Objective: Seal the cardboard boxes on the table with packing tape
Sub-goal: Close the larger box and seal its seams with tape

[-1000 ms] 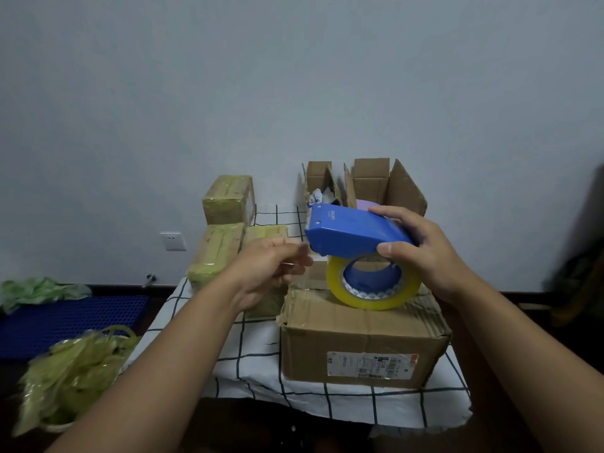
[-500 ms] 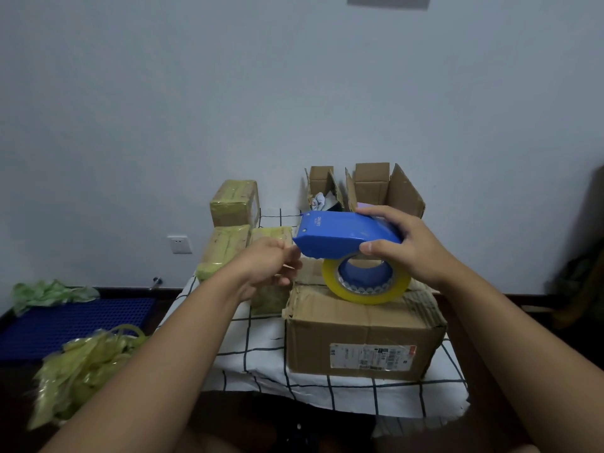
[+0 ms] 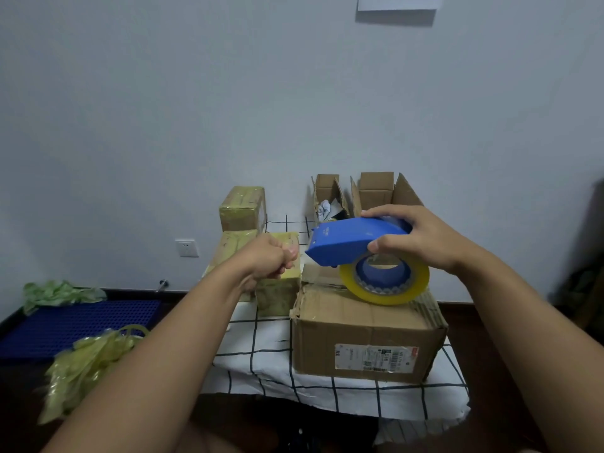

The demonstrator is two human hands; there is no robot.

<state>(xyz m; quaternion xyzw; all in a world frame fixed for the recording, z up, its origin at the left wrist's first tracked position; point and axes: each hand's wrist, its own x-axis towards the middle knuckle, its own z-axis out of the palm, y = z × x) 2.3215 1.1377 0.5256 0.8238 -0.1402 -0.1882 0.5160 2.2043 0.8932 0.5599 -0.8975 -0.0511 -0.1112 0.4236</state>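
Tape dispenser [image 3: 356,241], blue plastic, sits centre-right of frame, above the rear top edge of the large cardboard box [image 3: 366,335]. Long axis runs roughly left-right, nose pointing left and tilted slightly down. Small embossed wording on its left flank, too small to read. Yellow tape roll [image 3: 385,282] hangs beneath it, lower rim at or just over the box top; contact cannot be confirmed.

Right hand [image 3: 421,240] grips the dispenser from above, fingers curled over the top, thumb on the near side. Left hand [image 3: 273,258], just left of the nose, has its fingers curled in a loose fist with fingertips pinched together; whether a tape end lies between them cannot be told.

Versus half a second ago: dispenser nose a little lower, left hand drawn slightly further left of it.

Box carries a white shipping label [image 3: 376,356] on its near face, barcode and red stripe visible, text illegible. Box stands on the counter [image 3: 261,351], covered in white cloth with black grid.

Behind: two open cartons [image 3: 376,191]. To the left: three boxes wrapped in yellowish tape [image 3: 243,207].
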